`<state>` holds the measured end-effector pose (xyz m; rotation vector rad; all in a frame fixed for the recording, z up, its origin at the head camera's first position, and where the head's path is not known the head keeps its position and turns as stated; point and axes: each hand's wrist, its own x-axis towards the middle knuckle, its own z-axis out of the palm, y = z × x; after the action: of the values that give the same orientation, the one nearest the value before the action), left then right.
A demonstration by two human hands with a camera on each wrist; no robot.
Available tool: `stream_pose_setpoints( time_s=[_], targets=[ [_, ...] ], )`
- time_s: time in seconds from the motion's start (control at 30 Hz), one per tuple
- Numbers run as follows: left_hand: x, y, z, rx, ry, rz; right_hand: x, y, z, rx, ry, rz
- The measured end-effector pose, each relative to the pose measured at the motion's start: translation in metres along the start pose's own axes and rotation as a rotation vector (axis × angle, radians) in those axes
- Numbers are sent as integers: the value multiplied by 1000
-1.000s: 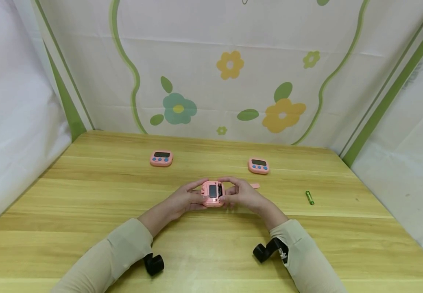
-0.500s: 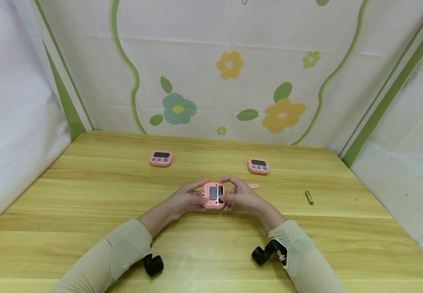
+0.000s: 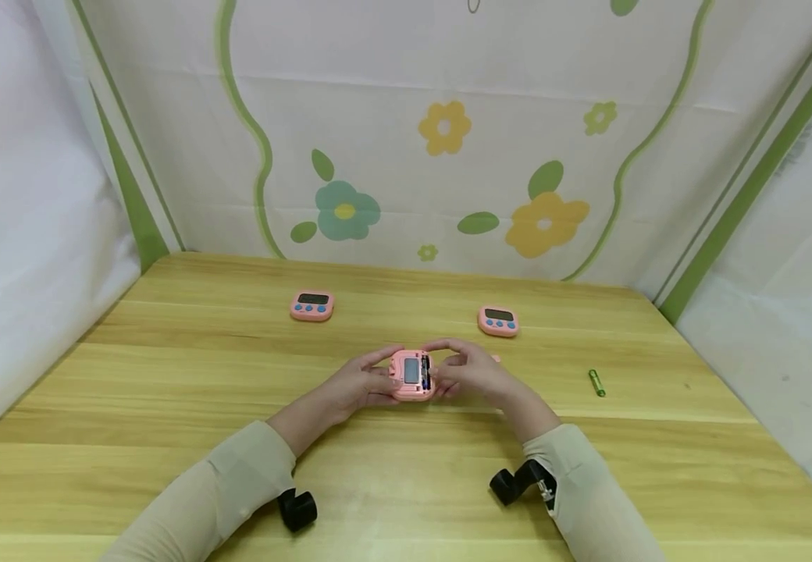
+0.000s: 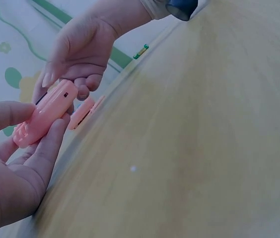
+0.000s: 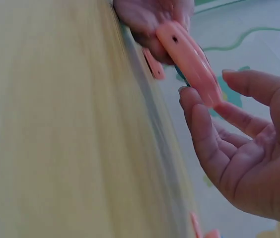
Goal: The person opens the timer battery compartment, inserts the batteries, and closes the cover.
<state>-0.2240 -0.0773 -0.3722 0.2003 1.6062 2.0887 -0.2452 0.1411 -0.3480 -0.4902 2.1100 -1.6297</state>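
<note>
My left hand [image 3: 357, 384] grips a pink digital timer [image 3: 395, 386], thumb on its upturned back and fingers beneath; the back bears a grey rectangular panel. Along its right side the battery slot [image 3: 425, 373] lies uncovered, with a dark, partly blue battery shape inside. My right hand [image 3: 472, 373] is at that side. In the right wrist view its fingertips touch the timer's end [image 5: 197, 74], while the thumb [image 5: 249, 84] stands apart from it. A small pink cover [image 3: 496, 358] shows just behind the right hand, mostly hidden by it.
Two more pink timers with blue buttons stand further back, one on the left [image 3: 311, 306] and one on the right [image 3: 498, 321]. A green battery [image 3: 596, 383] lies on the wooden table [image 3: 406, 484] to the right. A patterned curtain [image 3: 392, 156] closes off the back.
My right thumb has drawn back from the battery slot, so more of it shows. The left hand keeps its hold on the timer. The pink cover is now more hidden behind the right hand.
</note>
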Motion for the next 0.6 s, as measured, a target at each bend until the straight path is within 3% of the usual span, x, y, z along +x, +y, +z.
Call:
stream_pose_setpoints(
  time_s=[0.3,0.6],
  targets=[
    [0,0,2,-8,13,10,-14,-1,-40,-43,111,-81],
    [-1,1,1,-14,20,-7,-23,11,-68,-109,213,-66]
  ],
)
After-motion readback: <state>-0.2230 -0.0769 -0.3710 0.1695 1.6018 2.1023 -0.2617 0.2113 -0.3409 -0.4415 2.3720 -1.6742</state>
